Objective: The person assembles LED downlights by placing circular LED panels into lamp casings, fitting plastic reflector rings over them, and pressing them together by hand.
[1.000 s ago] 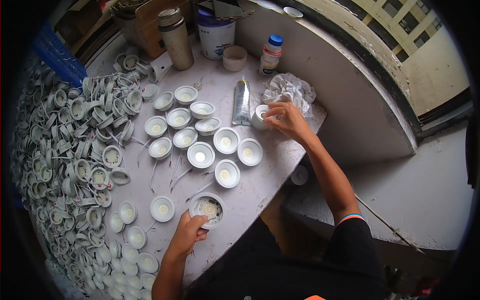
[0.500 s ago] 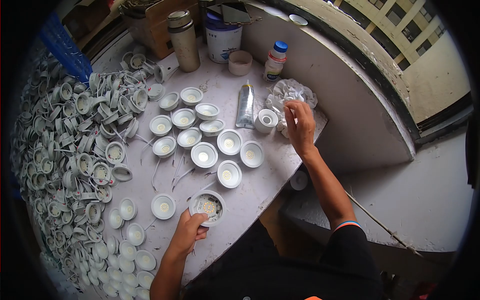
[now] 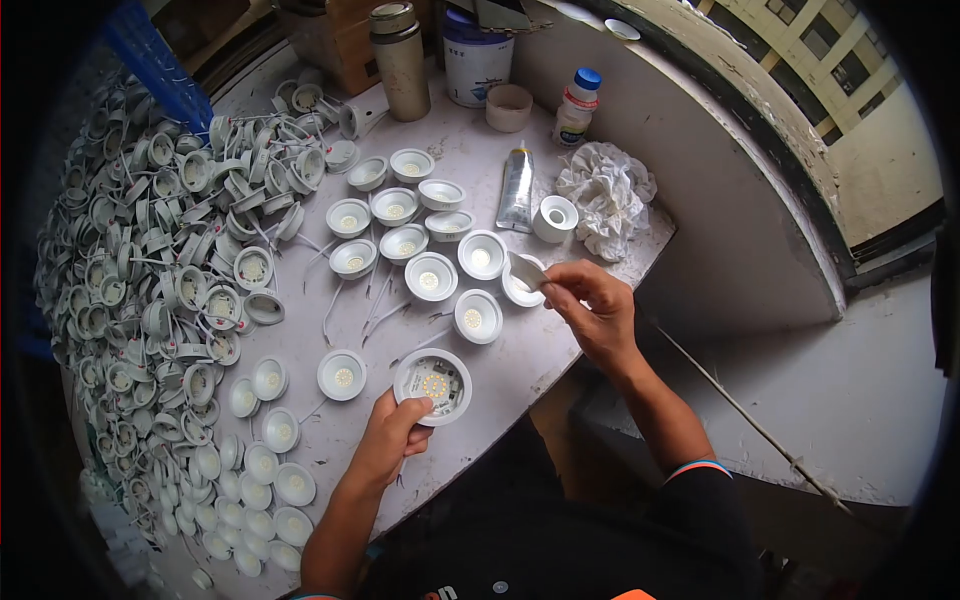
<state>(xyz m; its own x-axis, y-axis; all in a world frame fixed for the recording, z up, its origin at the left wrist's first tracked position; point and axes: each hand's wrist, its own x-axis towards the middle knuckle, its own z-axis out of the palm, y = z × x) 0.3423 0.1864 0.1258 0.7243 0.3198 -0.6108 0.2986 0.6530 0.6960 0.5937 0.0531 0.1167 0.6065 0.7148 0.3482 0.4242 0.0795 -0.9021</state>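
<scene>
My left hand (image 3: 388, 440) grips a round white LED downlight (image 3: 455, 413) by its rim, thumb on its face. Its LED board, with a ring of yellow chips, faces up. Between the thumb and fingers of my right hand (image 3: 597, 312) is a thin pale flat piece (image 3: 524, 269), whose kind I cannot make out. It hangs over a white downlight (image 3: 520, 290) and partly hides it. Around these, several finished-looking downlights (image 3: 431, 276) sit face up on the table, some with wires trailing. A lone downlight (image 3: 342, 375) lies left of the held one.
A big heap of downlights (image 3: 150, 270) fills the left side, with white-faced ones (image 3: 259, 495) at its near end. Towards the back stand a metal tube (image 3: 517, 190), small white cup (image 3: 555, 218), crumpled white material (image 3: 606, 195), bottle (image 3: 577, 108), thermos (image 3: 402, 65) and bucket (image 3: 478, 62).
My right hand has moved left and nearer from beside the crumpled white material, and a thin pale piece now shows in its fingers. My left hand still holds the downlight. The view has shifted.
</scene>
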